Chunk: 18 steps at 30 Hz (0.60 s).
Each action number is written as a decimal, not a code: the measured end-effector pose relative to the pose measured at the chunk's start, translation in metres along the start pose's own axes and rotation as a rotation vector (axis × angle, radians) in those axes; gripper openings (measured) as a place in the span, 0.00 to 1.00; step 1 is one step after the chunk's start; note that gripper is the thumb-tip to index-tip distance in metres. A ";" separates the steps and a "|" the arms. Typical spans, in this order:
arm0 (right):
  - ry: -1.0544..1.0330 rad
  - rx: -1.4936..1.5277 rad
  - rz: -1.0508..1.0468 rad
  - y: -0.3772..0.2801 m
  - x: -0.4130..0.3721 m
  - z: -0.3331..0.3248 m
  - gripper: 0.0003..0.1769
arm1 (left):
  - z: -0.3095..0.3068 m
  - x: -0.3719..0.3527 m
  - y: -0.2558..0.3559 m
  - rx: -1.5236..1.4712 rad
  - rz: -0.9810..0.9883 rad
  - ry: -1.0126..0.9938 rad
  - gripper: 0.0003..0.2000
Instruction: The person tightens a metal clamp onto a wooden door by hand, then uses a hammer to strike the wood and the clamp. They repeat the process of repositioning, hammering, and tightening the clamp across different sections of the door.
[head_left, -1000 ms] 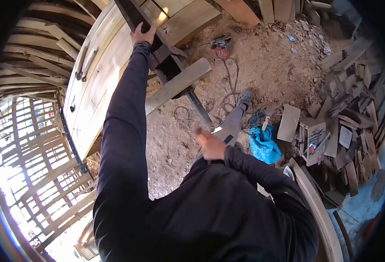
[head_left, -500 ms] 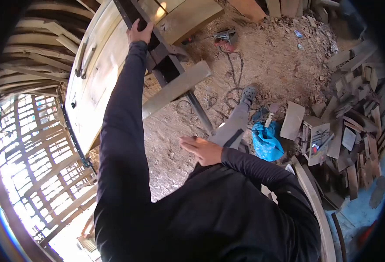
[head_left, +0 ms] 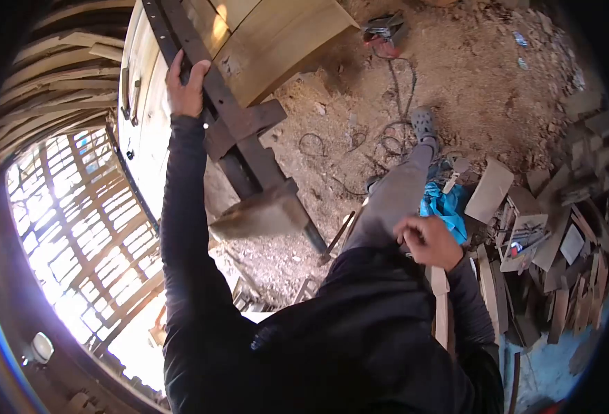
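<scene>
My left hand [head_left: 186, 86] is closed around the edge of a long dark metal bar clamp [head_left: 211, 83], which lies along the edge of pale wooden boards [head_left: 284, 41]. Toward me, the clamp ends in a round screw rod [head_left: 309, 231]. A wooden crosspiece [head_left: 259, 215] sits across that end, smeared by motion. Above my right thigh, my right hand [head_left: 431, 241] hangs apart from the clamp, its fingers curled in and nothing visible in them.
A power tool [head_left: 385, 31] with a trailing cord lies on the dirt floor. A blue plastic bag [head_left: 446, 210] sits beside my leg. Wood offcuts [head_left: 587, 207] are heaped at right, around a wooden box [head_left: 525, 238] of tools. A lattice wall [head_left: 76, 214] stands at left.
The crosspiece at the clamp's end has turned and is blurred. My right hand has swung right, away from my belly, and its fingers have curled. My left hand stays on the clamp.
</scene>
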State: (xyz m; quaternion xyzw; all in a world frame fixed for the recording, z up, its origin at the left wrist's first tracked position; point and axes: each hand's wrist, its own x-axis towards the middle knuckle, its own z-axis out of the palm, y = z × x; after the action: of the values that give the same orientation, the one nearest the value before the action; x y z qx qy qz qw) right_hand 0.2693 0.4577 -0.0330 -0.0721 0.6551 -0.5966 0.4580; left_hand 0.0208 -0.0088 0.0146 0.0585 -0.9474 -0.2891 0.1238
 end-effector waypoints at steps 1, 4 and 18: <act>0.043 -0.045 -0.037 -0.010 0.026 -0.018 0.09 | 0.000 0.002 -0.013 -0.140 -0.045 -0.046 0.33; 0.025 0.175 -0.428 -0.012 0.131 -0.033 0.20 | 0.007 -0.010 0.040 -0.376 -0.207 -0.066 0.30; -0.623 1.609 -0.070 -0.086 0.296 0.086 0.30 | -0.001 -0.005 0.039 -0.140 -0.174 -0.083 0.35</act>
State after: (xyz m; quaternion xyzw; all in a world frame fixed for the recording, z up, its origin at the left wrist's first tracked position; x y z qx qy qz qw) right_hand 0.1211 0.1829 -0.1010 0.0939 -0.1248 -0.8459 0.5100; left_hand 0.0249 0.0240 0.0367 0.1196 -0.9206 -0.3663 0.0630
